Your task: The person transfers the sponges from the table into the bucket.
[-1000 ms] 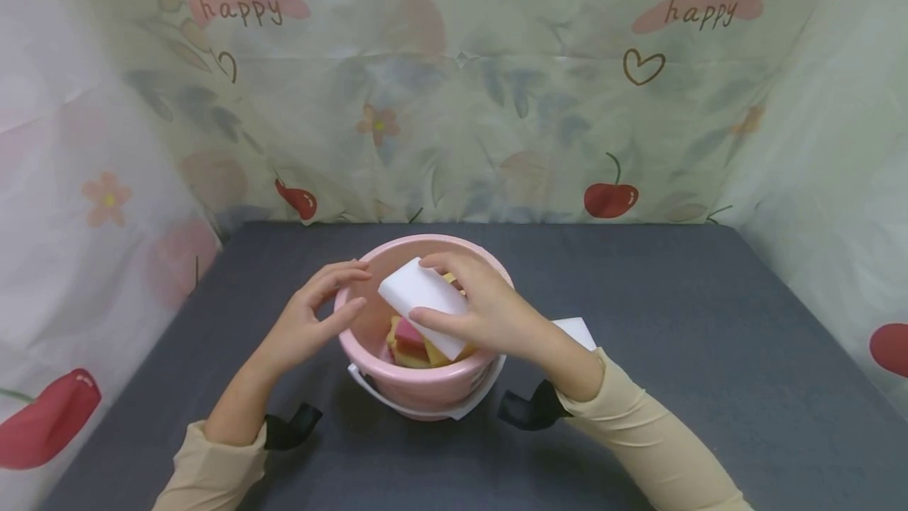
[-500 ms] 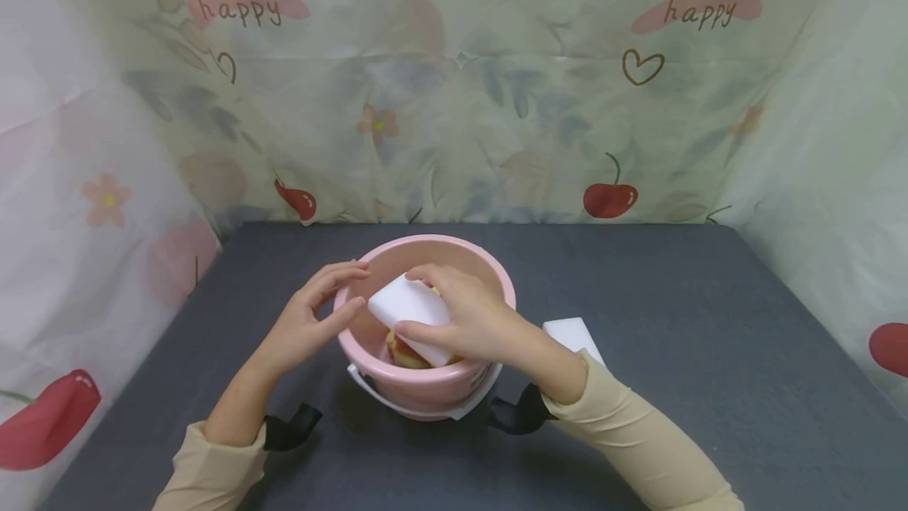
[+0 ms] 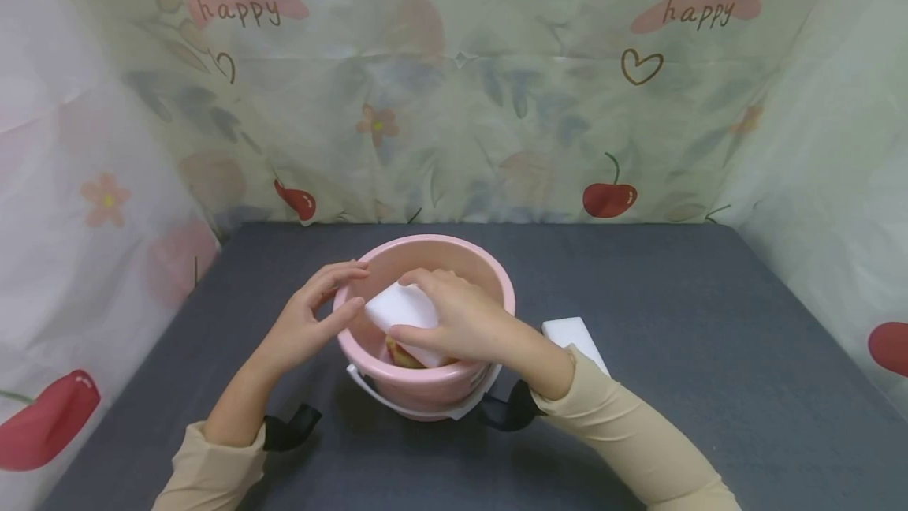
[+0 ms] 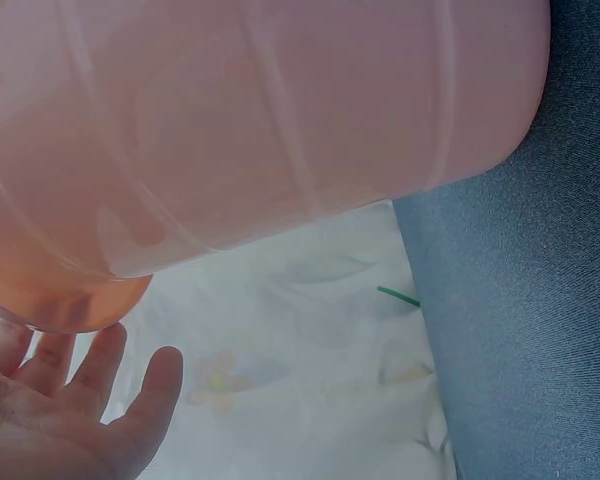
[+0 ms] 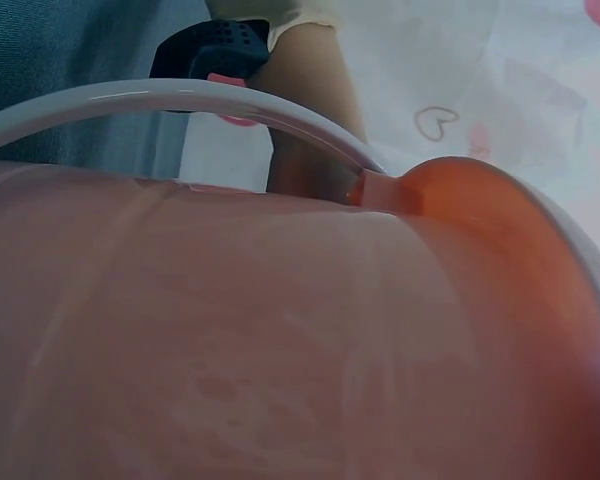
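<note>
A pink bucket (image 3: 489,270) stands upright on the dark table. Inside its mouth my right hand (image 3: 464,318) grips a white sponge block (image 3: 403,307) between thumb and fingers, tilted over a yellow-and-pink piece (image 3: 402,355) that shows only in part. The hand covers the right side of the bucket's contents. At the left rim my left hand (image 3: 312,318) touches the bucket with relaxed, spread fingers; the left wrist view shows those fingertips (image 4: 105,345) against the rim. In the right wrist view the bucket wall (image 5: 230,320) hides my right hand.
A second white block (image 3: 571,337) lies on the table (image 3: 674,385) right of the bucket, partly behind my right sleeve. The white bucket handle (image 3: 404,408) hangs down at the front. A patterned cloth (image 3: 461,124) walls the back and sides.
My right hand has lowered the white sponge block deeper into the bucket and slightly left. More of the second white block shows now. My left hand stays at the rim.
</note>
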The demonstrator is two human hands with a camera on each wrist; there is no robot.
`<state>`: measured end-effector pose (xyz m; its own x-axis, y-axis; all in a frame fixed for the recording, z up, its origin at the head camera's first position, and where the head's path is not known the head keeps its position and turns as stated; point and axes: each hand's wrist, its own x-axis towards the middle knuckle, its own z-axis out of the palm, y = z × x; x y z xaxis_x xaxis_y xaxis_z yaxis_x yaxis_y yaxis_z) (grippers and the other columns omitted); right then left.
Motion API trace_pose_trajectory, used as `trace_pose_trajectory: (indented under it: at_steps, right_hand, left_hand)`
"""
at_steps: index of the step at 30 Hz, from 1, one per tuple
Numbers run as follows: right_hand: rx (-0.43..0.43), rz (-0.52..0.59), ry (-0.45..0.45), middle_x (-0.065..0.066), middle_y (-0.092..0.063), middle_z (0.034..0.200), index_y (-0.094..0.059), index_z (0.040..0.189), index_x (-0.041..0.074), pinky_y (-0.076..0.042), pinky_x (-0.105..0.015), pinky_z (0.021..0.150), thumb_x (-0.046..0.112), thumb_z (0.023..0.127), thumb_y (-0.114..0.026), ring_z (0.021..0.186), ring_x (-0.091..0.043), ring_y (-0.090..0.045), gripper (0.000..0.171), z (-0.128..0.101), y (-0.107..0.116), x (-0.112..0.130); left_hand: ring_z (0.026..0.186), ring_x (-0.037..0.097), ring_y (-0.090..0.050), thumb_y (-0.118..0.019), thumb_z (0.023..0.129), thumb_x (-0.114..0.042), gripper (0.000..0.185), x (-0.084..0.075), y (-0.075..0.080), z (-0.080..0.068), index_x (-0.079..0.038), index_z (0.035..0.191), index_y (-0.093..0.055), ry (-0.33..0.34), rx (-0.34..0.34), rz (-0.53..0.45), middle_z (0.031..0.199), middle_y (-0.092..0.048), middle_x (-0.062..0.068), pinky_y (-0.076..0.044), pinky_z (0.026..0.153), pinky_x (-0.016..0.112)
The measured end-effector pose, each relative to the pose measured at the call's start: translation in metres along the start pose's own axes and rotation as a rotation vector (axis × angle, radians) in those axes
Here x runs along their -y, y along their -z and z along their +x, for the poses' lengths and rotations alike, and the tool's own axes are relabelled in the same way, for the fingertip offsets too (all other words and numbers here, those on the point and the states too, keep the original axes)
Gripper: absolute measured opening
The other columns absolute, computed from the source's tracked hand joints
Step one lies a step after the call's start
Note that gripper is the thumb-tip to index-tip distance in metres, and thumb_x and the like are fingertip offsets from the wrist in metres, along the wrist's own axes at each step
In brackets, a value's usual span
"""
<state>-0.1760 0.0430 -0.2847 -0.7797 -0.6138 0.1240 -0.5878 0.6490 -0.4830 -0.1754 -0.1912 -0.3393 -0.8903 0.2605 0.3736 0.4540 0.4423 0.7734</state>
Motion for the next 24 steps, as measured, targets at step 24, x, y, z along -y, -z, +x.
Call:
trace_pose_trajectory:
  at_steps: [24]
  right_hand:
    - [-0.103,0.221,-0.037,-0.007,-0.061,0.121,-0.056,0.121,0.015,-0.051,-0.039,0.088,0.029,0.087,-0.065,0.105,-0.023,-0.062,0.038,-0.024,0.038,-0.032]
  left_hand:
    - [0.123,-0.005,-0.038,-0.060,0.089,-0.010,0.033,0.001,0.001,0.000,-0.007,0.122,-0.056,-0.011,0.001,-0.008,0.134,-0.050,0.006,-0.032,0.097,0.006]
